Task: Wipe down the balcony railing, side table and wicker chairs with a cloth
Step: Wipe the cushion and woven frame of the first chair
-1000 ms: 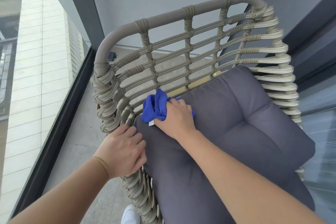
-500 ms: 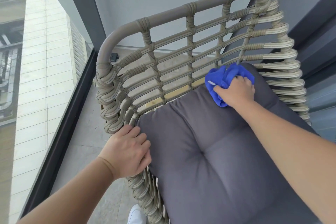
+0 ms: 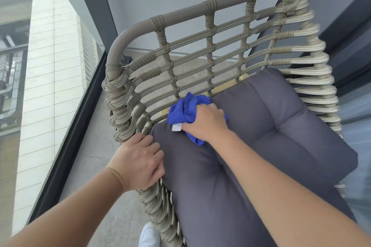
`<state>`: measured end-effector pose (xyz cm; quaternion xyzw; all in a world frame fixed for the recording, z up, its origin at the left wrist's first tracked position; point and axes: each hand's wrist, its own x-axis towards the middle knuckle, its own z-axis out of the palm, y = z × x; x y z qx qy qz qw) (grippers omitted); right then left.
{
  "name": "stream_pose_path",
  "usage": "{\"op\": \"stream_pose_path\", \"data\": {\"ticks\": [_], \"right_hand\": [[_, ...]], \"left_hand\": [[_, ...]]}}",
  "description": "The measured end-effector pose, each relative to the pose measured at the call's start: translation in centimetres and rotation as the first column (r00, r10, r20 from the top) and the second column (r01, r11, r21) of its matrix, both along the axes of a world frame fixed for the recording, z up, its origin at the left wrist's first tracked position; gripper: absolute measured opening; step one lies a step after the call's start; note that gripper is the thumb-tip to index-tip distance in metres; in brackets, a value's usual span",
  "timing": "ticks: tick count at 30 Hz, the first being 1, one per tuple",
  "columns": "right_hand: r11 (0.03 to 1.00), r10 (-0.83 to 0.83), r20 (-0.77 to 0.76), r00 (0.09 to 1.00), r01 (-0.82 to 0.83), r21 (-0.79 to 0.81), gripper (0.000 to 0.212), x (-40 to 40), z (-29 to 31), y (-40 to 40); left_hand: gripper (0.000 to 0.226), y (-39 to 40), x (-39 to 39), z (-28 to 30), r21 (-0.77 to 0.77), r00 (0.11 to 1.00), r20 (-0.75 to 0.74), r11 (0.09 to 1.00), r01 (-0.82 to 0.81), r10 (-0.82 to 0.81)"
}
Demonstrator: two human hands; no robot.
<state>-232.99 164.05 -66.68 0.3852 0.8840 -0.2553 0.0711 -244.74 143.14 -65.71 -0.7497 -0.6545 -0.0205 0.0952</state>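
Blue bunched cloth [image 3: 185,112] gripped in my right hand [image 3: 204,124], I wipe the grey cushion [image 3: 271,136] near the woven wicker chair's [image 3: 210,32] back. My left hand [image 3: 138,163] clasps its left rim; the weave probably follows.

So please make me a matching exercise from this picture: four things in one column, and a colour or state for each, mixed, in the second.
Column one:
1. cloth
2. cushion
3. left hand
4. shoe

Column two:
a. white, on the floor
b. grips the wicker chair edge
c. blue, bunched in the right hand
d. dark grey, on the seat

Pairs: 1-c, 2-d, 3-b, 4-a
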Motion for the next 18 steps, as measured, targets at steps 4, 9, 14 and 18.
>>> {"op": "stream_pose_path", "data": {"ticks": [4,9,14,18], "right_hand": [[1.0,0.01,-0.09,0.996,-0.01,0.002,0.038,-0.7,-1.3,-3.8],[0.999,-0.024,-0.185,0.982,0.027,0.016,0.043,1.4,-1.4,-4.9],[0.997,0.018,-0.165,0.986,-0.007,0.072,0.038,5.2,-1.0,-4.7],[0.983,0.042,-0.131,0.99,-0.017,0.183,0.043,10.0,-1.3,-4.2]], "left_hand": [[0.031,0.1,0.0,0.1,0.006,1.0,-0.009,1.0,0.001,-0.001],[0.031,-0.1,0.2,0.2,0.011,1.0,-0.017,1.0,-0.003,0.003],[0.033,-0.1,0.2,0.1,0.031,1.0,-0.017,1.0,0.007,-0.006],[0.033,-0.3,0.2,0.0,0.036,1.0,-0.021,0.999,0.002,-0.001]]}}
